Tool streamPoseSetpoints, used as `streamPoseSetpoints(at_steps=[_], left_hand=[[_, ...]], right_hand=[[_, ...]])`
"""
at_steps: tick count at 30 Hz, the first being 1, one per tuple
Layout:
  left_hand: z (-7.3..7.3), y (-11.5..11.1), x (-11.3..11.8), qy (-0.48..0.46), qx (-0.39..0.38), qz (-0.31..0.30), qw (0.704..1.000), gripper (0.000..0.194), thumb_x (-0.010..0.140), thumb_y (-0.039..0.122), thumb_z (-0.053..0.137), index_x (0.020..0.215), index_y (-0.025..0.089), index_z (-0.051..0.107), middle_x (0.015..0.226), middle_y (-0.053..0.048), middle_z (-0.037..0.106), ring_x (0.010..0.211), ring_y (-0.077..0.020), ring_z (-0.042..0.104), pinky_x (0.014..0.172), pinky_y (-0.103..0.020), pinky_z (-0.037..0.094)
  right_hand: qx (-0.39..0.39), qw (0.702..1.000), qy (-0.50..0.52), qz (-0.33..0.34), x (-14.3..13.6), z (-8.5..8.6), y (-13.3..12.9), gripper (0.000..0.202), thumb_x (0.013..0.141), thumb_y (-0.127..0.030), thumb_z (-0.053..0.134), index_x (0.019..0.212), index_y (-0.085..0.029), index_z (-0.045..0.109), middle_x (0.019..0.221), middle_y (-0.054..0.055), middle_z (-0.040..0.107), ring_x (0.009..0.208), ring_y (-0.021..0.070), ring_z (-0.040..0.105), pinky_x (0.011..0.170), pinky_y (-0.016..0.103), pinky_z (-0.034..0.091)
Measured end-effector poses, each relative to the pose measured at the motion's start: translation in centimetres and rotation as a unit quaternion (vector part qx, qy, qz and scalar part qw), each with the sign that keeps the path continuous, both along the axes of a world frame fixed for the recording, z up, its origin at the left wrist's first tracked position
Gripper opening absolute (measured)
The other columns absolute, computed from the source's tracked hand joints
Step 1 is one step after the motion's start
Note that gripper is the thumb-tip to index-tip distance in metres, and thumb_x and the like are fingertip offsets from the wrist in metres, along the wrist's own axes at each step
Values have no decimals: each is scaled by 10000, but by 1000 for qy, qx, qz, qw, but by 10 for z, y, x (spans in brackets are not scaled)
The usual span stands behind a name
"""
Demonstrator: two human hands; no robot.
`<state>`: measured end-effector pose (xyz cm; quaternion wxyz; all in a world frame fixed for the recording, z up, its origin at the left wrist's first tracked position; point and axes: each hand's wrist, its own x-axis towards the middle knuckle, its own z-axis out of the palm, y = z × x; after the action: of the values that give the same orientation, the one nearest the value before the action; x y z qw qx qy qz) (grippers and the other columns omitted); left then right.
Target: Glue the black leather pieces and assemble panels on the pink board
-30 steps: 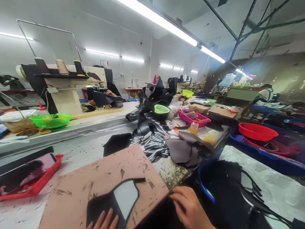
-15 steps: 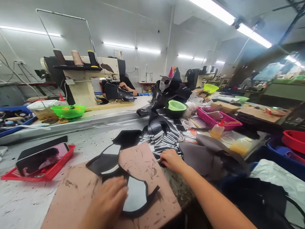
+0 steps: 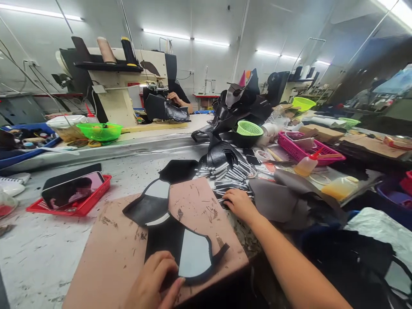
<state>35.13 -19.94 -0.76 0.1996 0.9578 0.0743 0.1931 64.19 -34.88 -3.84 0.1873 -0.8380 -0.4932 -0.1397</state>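
A black leather piece (image 3: 165,240) with pale grey-white patches lies on a worn pink board (image 3: 106,253). My left hand (image 3: 156,277) is at its near edge, fingers curled over the leather and thumb against the rim. My right hand (image 3: 240,205) reaches past the board to a pile of black pieces with white strips (image 3: 233,178). Its fingers are bent together at the pile's near side, and their tips are partly hidden, so what they hold cannot be made out. Another black leather piece (image 3: 178,171) touches the far end of the patched one.
A red basket (image 3: 96,201) with a propped phone (image 3: 74,191) stands left. Dark brown sheets (image 3: 273,201), a glue bottle (image 3: 305,165) and a pink basket (image 3: 325,156) lie right. Behind are a sewing machine (image 3: 112,101) and a co-worker's hand (image 3: 175,98).
My left hand, blurred before, now rests at the leather's near edge. My right hand stays by the strip pile. The whole view has tilted down and shifted slightly left.
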Motion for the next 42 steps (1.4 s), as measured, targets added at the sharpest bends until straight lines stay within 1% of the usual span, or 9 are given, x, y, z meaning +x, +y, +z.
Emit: streamPoseSetpoints(at_steps=[6,14,20,24,26,28,31,37,42], left_hand=[[4,-11,-10,-20,2,-9,1000,99,801,266,525,866,217,580,949,-42,610,853,-146,602,723,-195,501],[7,-29,-30,101,-71,11,992,299,706,189,618,1003,195,575,1117,-78,587,1031,-220,544,894,-351,466],[4,-31,-40,57,-106,39,992,274,720,163,559,991,198,581,1189,-87,540,1094,-211,507,939,-325,437],[11,-33,-38,7,-202,21,979,243,749,186,531,988,174,572,1084,-91,585,993,-177,552,873,-271,461],[13,-36,-35,11,-291,11,956,254,778,255,523,1006,154,568,993,-93,608,868,-155,582,751,-228,489],[14,-40,-33,24,-362,-1,932,282,801,341,505,980,139,586,889,-86,627,742,-135,586,637,-200,479],[14,-44,-33,12,-408,-7,913,304,824,390,469,858,134,630,784,-83,653,693,-137,590,645,-216,462],[11,-45,-39,3,-566,19,824,318,793,430,524,752,126,610,719,-55,637,600,-116,559,568,-209,447],[8,-45,-44,20,-456,40,889,113,734,148,515,762,151,625,709,-18,631,675,-124,560,659,-215,448]], right_hand=[[-21,1000,-4,15,-1,-4,-4,133,787,-120,540,766,-187,652,845,49,670,825,212,584,788,378,383],[30,994,-10,107,4,-38,-19,326,857,-377,395,776,-216,666,840,87,679,786,232,620,731,374,446],[54,995,49,64,1,-11,-16,337,813,-459,359,653,-253,573,597,43,648,538,222,603,603,368,484],[85,981,126,119,-52,28,-14,230,838,-343,396,798,-260,607,762,54,672,648,200,641,548,283,502],[101,951,162,243,-98,42,-14,203,852,-255,406,851,-276,608,788,35,672,691,174,647,597,247,516],[104,920,223,307,-145,47,-13,145,835,-213,477,915,-266,586,783,28,671,689,163,644,622,228,522],[168,897,301,277,-194,37,-10,99,814,-158,490,834,-236,548,662,1,633,563,126,604,528,184,494],[219,906,264,247,-211,11,-2,88,797,-173,483,755,-225,540,593,-22,588,496,111,556,473,189,445],[177,949,108,238,-216,28,1,136,785,-118,464,715,-200,546,645,12,592,572,139,536,538,256,395]])
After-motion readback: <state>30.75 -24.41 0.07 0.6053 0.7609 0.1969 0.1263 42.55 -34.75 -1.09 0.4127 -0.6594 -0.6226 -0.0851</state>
